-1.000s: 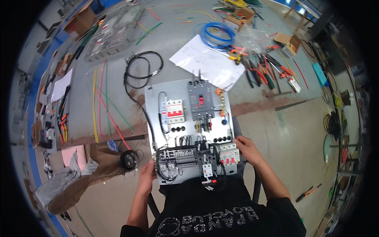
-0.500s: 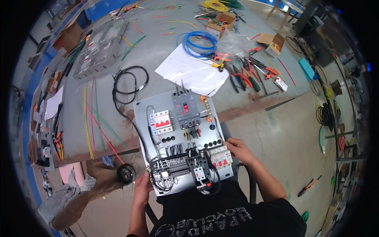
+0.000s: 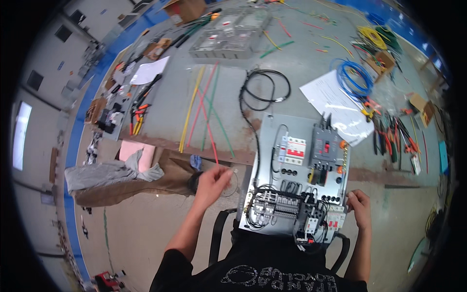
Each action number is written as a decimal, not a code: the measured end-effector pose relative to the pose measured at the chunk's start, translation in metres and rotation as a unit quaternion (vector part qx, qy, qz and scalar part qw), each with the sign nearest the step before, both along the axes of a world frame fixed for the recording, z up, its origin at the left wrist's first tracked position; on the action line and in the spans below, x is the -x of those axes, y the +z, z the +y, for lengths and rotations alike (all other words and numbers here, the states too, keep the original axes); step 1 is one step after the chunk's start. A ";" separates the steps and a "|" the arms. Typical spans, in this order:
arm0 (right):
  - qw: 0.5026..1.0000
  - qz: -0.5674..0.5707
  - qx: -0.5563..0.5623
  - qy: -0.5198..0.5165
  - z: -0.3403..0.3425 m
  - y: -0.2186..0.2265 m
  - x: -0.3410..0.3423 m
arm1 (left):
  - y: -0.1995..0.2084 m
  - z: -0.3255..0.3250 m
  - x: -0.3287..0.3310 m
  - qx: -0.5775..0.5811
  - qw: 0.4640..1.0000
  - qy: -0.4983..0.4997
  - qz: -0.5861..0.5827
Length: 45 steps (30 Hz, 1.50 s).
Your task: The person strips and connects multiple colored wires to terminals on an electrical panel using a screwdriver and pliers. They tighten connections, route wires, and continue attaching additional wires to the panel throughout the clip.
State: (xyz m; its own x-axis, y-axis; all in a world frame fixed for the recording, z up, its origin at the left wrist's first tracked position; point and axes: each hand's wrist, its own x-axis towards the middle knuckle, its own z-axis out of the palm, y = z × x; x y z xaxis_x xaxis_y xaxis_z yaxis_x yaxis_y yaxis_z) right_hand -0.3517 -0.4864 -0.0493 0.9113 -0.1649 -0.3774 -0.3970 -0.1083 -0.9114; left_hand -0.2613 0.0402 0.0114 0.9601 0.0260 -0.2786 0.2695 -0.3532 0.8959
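Observation:
A metal mounting panel fitted with electrical parts lies tilted between the table edge and my lap. It carries a large dark grey circuit breaker, a white breaker with red levers, a terminal block row and a black contactor. My right hand grips the panel's right edge with curled fingers. Off the panel's left side, my left hand is closed in front of a black wire coil, below the end of a red strip. What its fingers hold, if anything, is hidden.
On the table are a black cable loop, yellow strips, a clear parts case, a printed sheet, a blue wire coil and several pliers. A grey cloth lies at left. Chair armrests flank me.
My left hand has let go of the panel's left edge and moved left and forward to the black coil. My right hand stays at the right edge. The view has turned left.

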 end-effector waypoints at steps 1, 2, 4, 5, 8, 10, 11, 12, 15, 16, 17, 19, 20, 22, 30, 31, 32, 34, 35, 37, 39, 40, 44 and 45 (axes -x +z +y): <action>1.000 -0.002 -0.006 -0.006 0.000 0.002 -0.003 | 0.011 0.003 -0.017 -0.062 0.997 0.011 -0.048; 1.000 -0.010 -0.004 0.000 0.002 0.003 -0.005 | 0.016 0.009 -0.036 -0.088 0.991 0.032 -0.092; 1.000 -0.022 0.000 0.011 0.004 0.005 -0.009 | 0.025 0.025 -0.079 -0.171 0.971 0.063 -0.156; 1.000 -0.024 0.002 0.014 0.004 0.005 -0.009 | 0.027 0.035 -0.103 -0.227 0.955 0.072 -0.176; 0.999 -0.034 0.005 0.017 0.004 0.002 -0.008 | -0.007 0.089 -0.175 -0.312 0.911 0.142 -0.229; 0.999 -0.036 -0.001 0.005 0.003 0.002 -0.004 | -0.024 0.113 -0.205 -0.397 0.871 0.180 -0.227; 0.999 -0.036 -0.004 -0.001 0.003 0.000 -0.002 | -0.034 0.126 -0.216 -0.416 0.868 0.181 -0.204; 0.999 -0.037 -0.004 -0.004 0.002 -0.004 0.001 | -0.044 0.138 -0.227 -0.434 0.864 0.180 -0.181; 0.999 -0.038 0.006 -0.019 -0.003 -0.008 0.008 | -0.054 0.145 -0.241 -0.459 0.868 0.147 -0.118; 0.999 -0.040 0.008 -0.021 -0.003 -0.009 0.008 | -0.056 0.146 -0.243 -0.465 0.870 0.131 -0.098; 0.999 -0.041 0.010 -0.023 -0.003 -0.009 0.009 | -0.062 0.152 -0.247 -0.471 0.865 0.130 -0.111; 0.999 -0.032 -0.002 -0.015 -0.002 -0.006 0.005 | -0.076 0.171 -0.249 -0.488 0.853 0.133 -0.131; 0.999 -0.030 -0.003 -0.019 -0.002 -0.003 0.003 | -0.076 0.164 -0.251 -0.496 0.851 0.121 -0.121; 0.999 -0.030 0.003 -0.028 -0.003 0.000 0.006 | -0.074 0.151 -0.254 -0.515 0.846 0.098 -0.102; 0.995 -0.081 0.041 -0.040 -0.004 0.041 -0.013 | -0.020 0.134 -0.232 -0.331 0.897 0.102 -0.276; 0.994 -0.089 0.042 -0.045 0.001 0.060 -0.022 | 0.006 0.114 -0.220 -0.266 0.922 0.092 -0.265; 0.993 -0.109 0.041 -0.030 0.008 0.079 -0.032 | 0.033 0.080 -0.202 -0.246 0.917 0.042 -0.310; 0.989 -0.148 0.028 0.007 0.028 0.115 -0.061 | 0.068 0.019 -0.159 -0.187 0.927 -0.045 -0.321; 0.986 -0.164 0.016 0.030 0.039 0.134 -0.077 | 0.079 -0.004 -0.139 -0.153 0.942 -0.086 -0.286; 0.982 -0.176 -0.055 0.047 0.063 0.160 -0.109 | 0.091 -0.052 -0.101 -0.054 0.970 -0.153 -0.179; 0.968 -0.205 -0.138 0.033 0.076 0.167 -0.140 | 0.091 -0.082 -0.081 0.060 0.968 -0.235 -0.060; 0.957 -0.211 -0.194 0.032 0.083 0.174 -0.149 | 0.087 -0.090 -0.073 0.085 0.958 -0.272 -0.035; 0.904 -0.282 -0.318 0.046 0.091 0.184 -0.156 | 0.066 -0.096 -0.062 0.207 0.912 -0.350 0.047; 0.909 -0.286 -0.299 0.042 0.093 0.184 -0.156 | 0.062 -0.091 -0.062 0.196 0.912 -0.355 0.057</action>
